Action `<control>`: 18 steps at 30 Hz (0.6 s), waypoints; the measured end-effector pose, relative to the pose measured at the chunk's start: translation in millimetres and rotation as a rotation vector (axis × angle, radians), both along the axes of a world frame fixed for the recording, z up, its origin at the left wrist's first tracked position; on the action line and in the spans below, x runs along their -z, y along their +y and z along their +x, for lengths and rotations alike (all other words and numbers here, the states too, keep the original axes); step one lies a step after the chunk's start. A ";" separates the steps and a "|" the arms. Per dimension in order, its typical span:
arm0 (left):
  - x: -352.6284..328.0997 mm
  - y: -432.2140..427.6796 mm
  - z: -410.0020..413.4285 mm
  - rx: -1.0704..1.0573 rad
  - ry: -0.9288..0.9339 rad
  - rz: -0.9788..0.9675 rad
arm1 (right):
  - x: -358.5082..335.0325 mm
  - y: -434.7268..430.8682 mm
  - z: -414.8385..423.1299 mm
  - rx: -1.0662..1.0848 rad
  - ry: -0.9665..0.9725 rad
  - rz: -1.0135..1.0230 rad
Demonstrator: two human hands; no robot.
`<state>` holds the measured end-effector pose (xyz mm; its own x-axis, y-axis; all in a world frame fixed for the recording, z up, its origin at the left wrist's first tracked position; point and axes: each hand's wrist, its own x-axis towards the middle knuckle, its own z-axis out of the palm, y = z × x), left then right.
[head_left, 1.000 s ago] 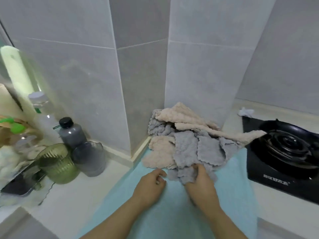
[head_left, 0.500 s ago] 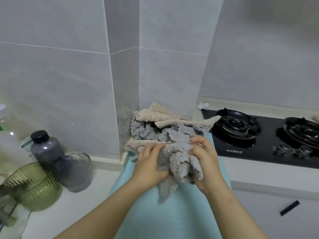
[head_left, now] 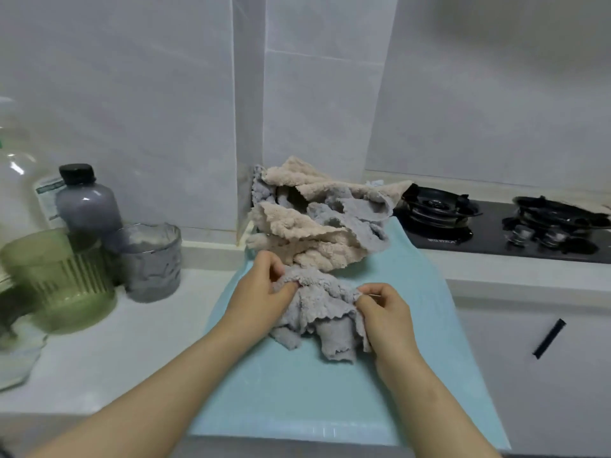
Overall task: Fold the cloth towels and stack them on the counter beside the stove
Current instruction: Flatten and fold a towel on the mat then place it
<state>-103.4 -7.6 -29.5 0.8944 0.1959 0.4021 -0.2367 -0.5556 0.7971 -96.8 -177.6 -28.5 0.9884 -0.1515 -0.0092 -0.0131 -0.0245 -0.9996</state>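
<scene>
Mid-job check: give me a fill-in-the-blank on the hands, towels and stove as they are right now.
The left hand and right hand pinch one crumpled ____ towel.
It rests on a light ____ mat.
The unfolded pile sits to the ____ of the stove.
Missing words: grey; blue; left.

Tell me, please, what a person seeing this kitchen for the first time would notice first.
The eye falls first on the left hand and the right hand, which pinch a crumpled grey towel in the middle, over a light blue mat. Just behind them, in the wall corner, lies an unfolded heap of beige and grey towels. To the right of the heap is a black gas stove.
</scene>
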 end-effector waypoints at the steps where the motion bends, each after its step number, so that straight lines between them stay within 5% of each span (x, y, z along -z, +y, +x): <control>1: 4.2 2.1 -7.9 -0.062 -0.051 0.067 | 3.7 2.7 -7.2 0.011 -0.042 -0.027; 5: 18.4 10.2 -27.1 -0.088 -0.142 0.129 | 11.5 12.2 -30.9 0.032 -0.186 -0.188; 9: 24.0 9.3 -26.5 0.108 0.044 0.353 | 9.4 15.4 -38.4 -0.071 -0.225 -0.264; 13: 27.1 6.3 -20.9 0.049 0.115 0.586 | 6.3 20.1 -41.4 -0.251 -0.238 -0.431; 18: 25.2 7.7 -20.6 0.047 0.081 0.371 | 12.0 22.0 -35.9 -0.205 -0.291 -0.742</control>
<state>-124.0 0.1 -54.7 0.9306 0.0083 0.3660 -0.2135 -0.8000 0.5608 -132.7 -155.5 -40.5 0.9446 0.1664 0.2831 0.3206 -0.6538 -0.6854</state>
